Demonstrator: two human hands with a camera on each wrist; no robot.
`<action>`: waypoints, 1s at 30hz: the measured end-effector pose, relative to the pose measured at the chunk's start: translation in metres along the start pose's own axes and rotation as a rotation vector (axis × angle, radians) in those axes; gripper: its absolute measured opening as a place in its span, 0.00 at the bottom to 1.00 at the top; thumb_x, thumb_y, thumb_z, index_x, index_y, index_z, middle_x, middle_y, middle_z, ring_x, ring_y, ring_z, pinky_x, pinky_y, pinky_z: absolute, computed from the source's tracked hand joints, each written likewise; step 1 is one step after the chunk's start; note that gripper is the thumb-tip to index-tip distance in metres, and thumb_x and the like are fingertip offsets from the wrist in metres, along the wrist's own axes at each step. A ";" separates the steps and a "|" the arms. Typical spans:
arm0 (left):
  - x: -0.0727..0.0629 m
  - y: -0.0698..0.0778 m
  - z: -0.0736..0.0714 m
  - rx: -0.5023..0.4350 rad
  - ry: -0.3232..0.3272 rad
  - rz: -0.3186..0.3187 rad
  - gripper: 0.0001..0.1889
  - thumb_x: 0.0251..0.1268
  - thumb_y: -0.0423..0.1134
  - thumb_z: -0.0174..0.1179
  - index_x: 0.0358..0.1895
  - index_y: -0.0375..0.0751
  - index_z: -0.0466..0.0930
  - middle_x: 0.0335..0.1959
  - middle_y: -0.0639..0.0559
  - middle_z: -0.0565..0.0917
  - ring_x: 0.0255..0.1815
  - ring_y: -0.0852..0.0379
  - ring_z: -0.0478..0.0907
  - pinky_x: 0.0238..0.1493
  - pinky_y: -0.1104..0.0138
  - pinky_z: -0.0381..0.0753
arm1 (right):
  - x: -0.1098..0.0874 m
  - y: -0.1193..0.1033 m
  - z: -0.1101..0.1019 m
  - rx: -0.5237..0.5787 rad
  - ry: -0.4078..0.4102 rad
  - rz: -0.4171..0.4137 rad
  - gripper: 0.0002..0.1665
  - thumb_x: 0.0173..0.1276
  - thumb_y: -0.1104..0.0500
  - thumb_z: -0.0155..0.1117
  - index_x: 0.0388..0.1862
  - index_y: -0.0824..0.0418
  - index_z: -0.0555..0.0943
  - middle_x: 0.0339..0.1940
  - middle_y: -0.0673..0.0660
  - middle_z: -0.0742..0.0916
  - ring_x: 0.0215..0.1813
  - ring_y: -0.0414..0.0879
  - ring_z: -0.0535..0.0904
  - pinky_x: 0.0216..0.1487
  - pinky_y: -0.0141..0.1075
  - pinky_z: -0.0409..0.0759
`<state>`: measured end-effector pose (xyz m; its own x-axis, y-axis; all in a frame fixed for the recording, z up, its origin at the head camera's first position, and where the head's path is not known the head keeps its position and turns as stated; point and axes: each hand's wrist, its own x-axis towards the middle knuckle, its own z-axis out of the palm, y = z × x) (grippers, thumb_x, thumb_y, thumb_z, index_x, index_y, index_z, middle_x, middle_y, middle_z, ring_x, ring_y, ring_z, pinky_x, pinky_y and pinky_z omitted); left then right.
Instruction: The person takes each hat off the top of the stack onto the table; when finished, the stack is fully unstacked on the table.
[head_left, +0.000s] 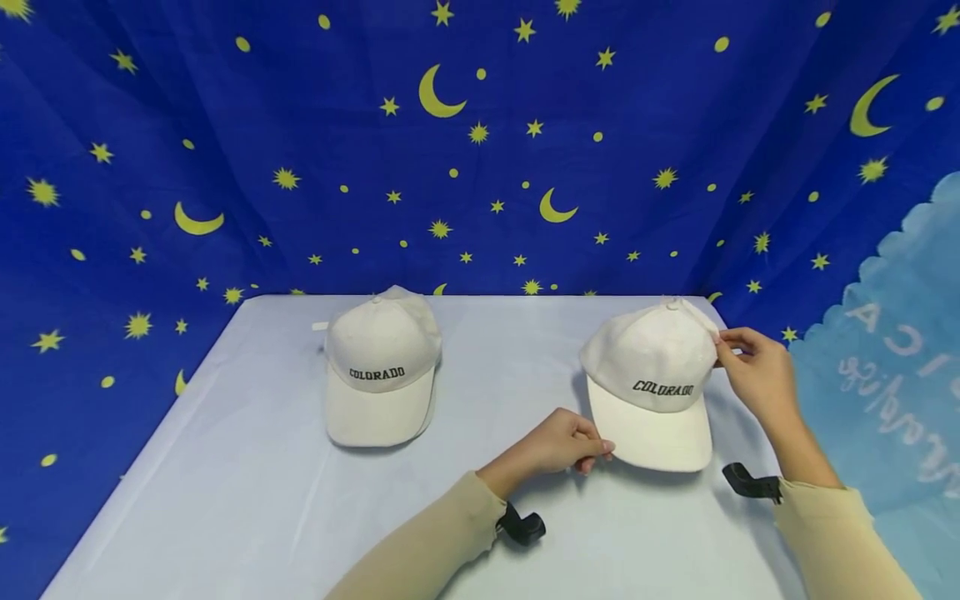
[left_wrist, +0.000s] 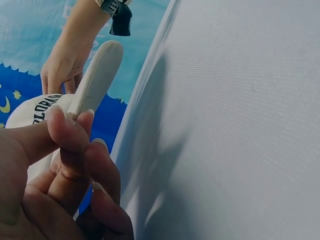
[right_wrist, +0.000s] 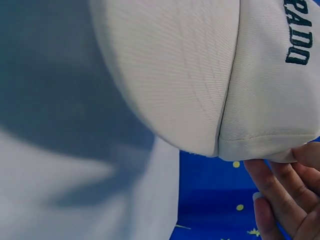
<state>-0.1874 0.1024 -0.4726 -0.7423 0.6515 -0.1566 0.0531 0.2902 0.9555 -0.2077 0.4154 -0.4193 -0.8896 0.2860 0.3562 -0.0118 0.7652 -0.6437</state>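
- White fabric baseball cap with black COLORADO lettering [head_left: 652, 367] is held up between both hands at the right-hand part of the scene, its lettered front and curved brim facing the person; in the left wrist view a gap shows between brim and tabletop.
- Left hand [head_left: 564, 440] has its thumb and index finger closed together, pinching the brim's edge at the person's left; the other fingers are bent and loosely bunched below.
- Right hand [head_left: 756, 371] grasps the cap's lower side edge at the person's right, thumb on one face and fingers beneath; those fingers are only partly bent.
- Second white COLORADO baseball cap [head_left: 381, 354] sits on the tabletop to the left, well apart from both hands, brim toward the person; a pale strip juts from its left side. Another pale edge shows beneath its brim at the right; whether a further cap lies under it, I cannot tell.
- Tabletop covered in smooth white cloth [head_left: 247, 467] carries shadows near the held cap.
- Deep-blue curtain with yellow moons and stars [head_left: 360, 225] hangs behind; light-blue scalloped cloth with pale lettering [head_left: 870, 367] is at the right.
- Beige sleeves [head_left: 431, 533] cover both forearms, a black curved device [head_left: 522, 527] at each wrist.
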 end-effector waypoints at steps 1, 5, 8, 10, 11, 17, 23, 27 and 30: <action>0.001 -0.001 0.001 0.000 0.002 -0.003 0.15 0.73 0.45 0.64 0.31 0.39 0.89 0.12 0.53 0.79 0.16 0.59 0.73 0.17 0.71 0.63 | 0.000 0.001 0.000 0.001 0.001 0.003 0.19 0.78 0.55 0.59 0.51 0.71 0.83 0.43 0.70 0.88 0.26 0.19 0.75 0.28 0.20 0.73; 0.003 -0.002 0.003 0.000 0.006 -0.007 0.15 0.73 0.45 0.65 0.30 0.38 0.89 0.12 0.53 0.78 0.15 0.60 0.73 0.17 0.71 0.64 | 0.000 0.005 0.001 -0.001 0.006 0.013 0.19 0.78 0.55 0.59 0.51 0.72 0.83 0.43 0.71 0.88 0.26 0.18 0.74 0.28 0.19 0.72; 0.006 -0.002 0.004 -0.001 0.014 -0.009 0.15 0.72 0.45 0.65 0.30 0.38 0.89 0.11 0.53 0.78 0.15 0.61 0.73 0.18 0.72 0.64 | 0.001 0.009 0.001 0.001 0.011 0.004 0.19 0.78 0.55 0.59 0.51 0.72 0.83 0.43 0.72 0.87 0.26 0.17 0.74 0.28 0.18 0.72; 0.008 -0.003 0.005 -0.004 0.016 -0.012 0.15 0.72 0.44 0.65 0.29 0.38 0.88 0.11 0.53 0.78 0.15 0.61 0.73 0.17 0.72 0.64 | 0.002 0.011 0.000 0.016 0.018 -0.013 0.19 0.78 0.56 0.59 0.50 0.73 0.83 0.42 0.73 0.87 0.26 0.17 0.74 0.28 0.17 0.72; 0.009 -0.003 0.006 -0.008 0.015 -0.011 0.15 0.72 0.43 0.65 0.29 0.37 0.88 0.11 0.54 0.78 0.14 0.61 0.72 0.17 0.72 0.64 | 0.002 0.013 -0.001 0.018 0.019 -0.019 0.19 0.78 0.56 0.60 0.50 0.74 0.83 0.41 0.73 0.87 0.25 0.16 0.74 0.28 0.17 0.72; 0.016 -0.004 0.010 0.005 0.012 0.005 0.15 0.73 0.43 0.64 0.29 0.37 0.88 0.11 0.54 0.77 0.12 0.63 0.68 0.16 0.72 0.63 | 0.006 0.016 -0.007 -0.005 0.006 -0.002 0.24 0.79 0.51 0.58 0.51 0.74 0.81 0.43 0.74 0.87 0.25 0.16 0.73 0.28 0.16 0.71; 0.024 -0.003 0.016 0.043 0.031 0.025 0.15 0.72 0.44 0.65 0.28 0.38 0.88 0.10 0.56 0.77 0.11 0.64 0.58 0.15 0.72 0.55 | 0.010 0.020 -0.014 -0.019 -0.012 0.014 0.26 0.80 0.49 0.56 0.54 0.74 0.80 0.44 0.74 0.86 0.26 0.17 0.72 0.29 0.16 0.71; 0.031 0.000 0.023 0.065 0.041 0.018 0.15 0.72 0.45 0.66 0.27 0.40 0.88 0.10 0.56 0.77 0.12 0.64 0.59 0.16 0.73 0.55 | 0.012 0.027 -0.016 -0.005 -0.005 0.025 0.25 0.80 0.51 0.56 0.54 0.75 0.80 0.45 0.75 0.86 0.26 0.16 0.73 0.29 0.16 0.71; 0.035 0.003 0.028 0.088 0.044 0.005 0.15 0.72 0.46 0.66 0.26 0.43 0.88 0.10 0.56 0.78 0.12 0.64 0.59 0.17 0.72 0.56 | 0.014 0.032 -0.018 0.004 0.009 0.045 0.25 0.80 0.50 0.56 0.54 0.74 0.80 0.46 0.76 0.85 0.26 0.16 0.73 0.28 0.17 0.72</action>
<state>-0.1947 0.1454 -0.4826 -0.7703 0.6223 -0.1392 0.1137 0.3488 0.9303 -0.2127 0.4545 -0.4228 -0.8850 0.3254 0.3331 0.0264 0.7493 -0.6617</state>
